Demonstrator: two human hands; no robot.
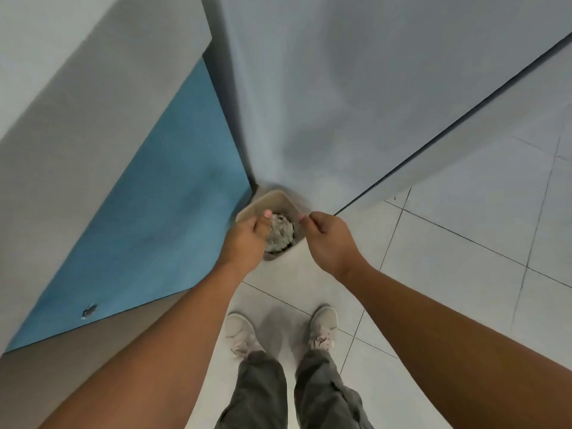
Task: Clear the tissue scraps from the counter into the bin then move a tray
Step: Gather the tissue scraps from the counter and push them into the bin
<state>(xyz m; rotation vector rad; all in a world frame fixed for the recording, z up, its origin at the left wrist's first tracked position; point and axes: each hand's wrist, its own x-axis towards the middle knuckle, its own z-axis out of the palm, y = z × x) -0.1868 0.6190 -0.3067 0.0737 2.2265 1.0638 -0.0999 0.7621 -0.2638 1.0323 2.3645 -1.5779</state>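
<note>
Down at my shoes (240, 335), planted on the tiled floor (448, 274), toes square to the corner so I can lean straight over. Both forearms reach out ahead. My left grip (247, 236) hangs over the near-left side of the bin (272, 198), thumb up and fingers curled under, tight against the tissue wad (281, 235). Does it hold the wad, or does the wad already lie inside? I cannot tell, the fingers hide that. My right grip (328, 239) sits at the bin's right rim, fingers tucked in, thumb against forefinger. Pinching a scrap, the rim, or nothing at all? Cannot tell either. The crumpled grey tissue fills the bin's mouth between my two grips, which I judge are kept low so nothing drifts wide. The bin stands wedged into the corner between the blue panel (154, 227) and the pale wall (340, 88). No worktop or tray in sight.
</note>
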